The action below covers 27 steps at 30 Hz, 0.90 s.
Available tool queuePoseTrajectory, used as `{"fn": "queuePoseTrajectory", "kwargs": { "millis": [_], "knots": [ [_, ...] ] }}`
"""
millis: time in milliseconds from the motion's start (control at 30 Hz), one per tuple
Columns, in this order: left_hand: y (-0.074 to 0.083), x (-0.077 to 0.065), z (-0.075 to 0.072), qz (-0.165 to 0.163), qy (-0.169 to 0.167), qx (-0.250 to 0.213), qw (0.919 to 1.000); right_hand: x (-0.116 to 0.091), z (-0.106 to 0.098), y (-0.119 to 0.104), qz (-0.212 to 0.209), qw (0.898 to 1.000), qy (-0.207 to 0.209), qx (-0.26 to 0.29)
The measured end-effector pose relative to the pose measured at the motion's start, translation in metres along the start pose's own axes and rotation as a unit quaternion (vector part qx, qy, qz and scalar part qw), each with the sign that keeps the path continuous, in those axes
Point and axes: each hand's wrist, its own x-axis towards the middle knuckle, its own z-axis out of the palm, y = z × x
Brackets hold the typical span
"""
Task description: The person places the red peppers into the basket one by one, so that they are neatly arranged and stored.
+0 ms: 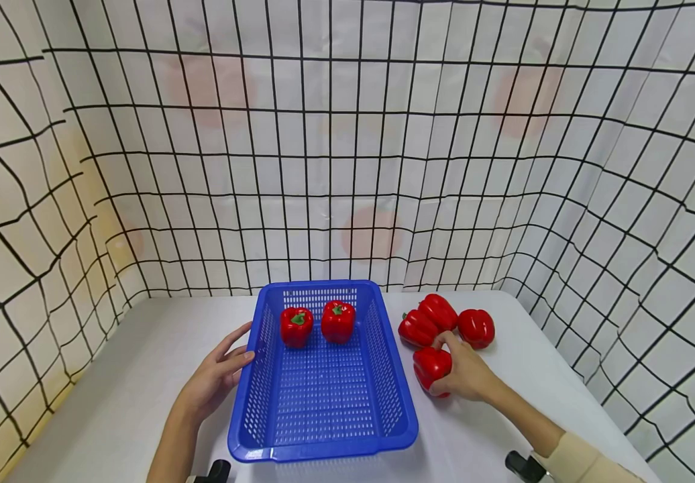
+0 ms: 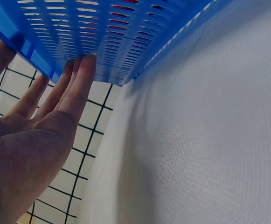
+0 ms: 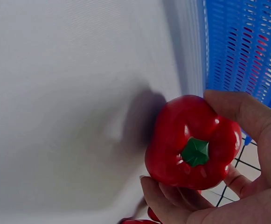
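Note:
A red bell pepper (image 3: 191, 140) with a green stem is gripped by my right hand (image 1: 465, 369), thumb on one side and fingers on the other. It is right of the blue plastic basket (image 1: 404, 402). My left hand (image 1: 215, 379) touches the basket's left side, its fairly straight fingers (image 2: 79, 88) against the perforated outer wall and its thumb at the rim. Inside the basket, toward the far end, sit two red bell peppers, the left one (image 1: 296, 329) and the right one (image 1: 338, 323).
Beyond my right hand lie three more red bell peppers: one on the left (image 1: 416, 329), one behind (image 1: 438, 310) and one on the right (image 1: 477, 329). A white table (image 1: 124, 396) lies beneath everything. Black netting (image 1: 335, 157) over white walls encloses the back and sides.

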Motion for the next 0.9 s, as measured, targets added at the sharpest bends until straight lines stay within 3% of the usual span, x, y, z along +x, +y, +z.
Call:
{"fn": "queuePoseTrajectory", "kwargs": {
  "millis": [633, 900],
  "knots": [
    [0.0, -0.001, 0.001, -0.004, 0.004, 0.001, 1.0, 0.0, -0.012, -0.012, 0.029, 0.999, -0.018, 0.025],
    [0.0, -0.001, 0.002, -0.002, 0.005, 0.0, 1.0, 0.002, -0.014, -0.014, 0.012, 1.0, -0.013, 0.011]
  ]
}}
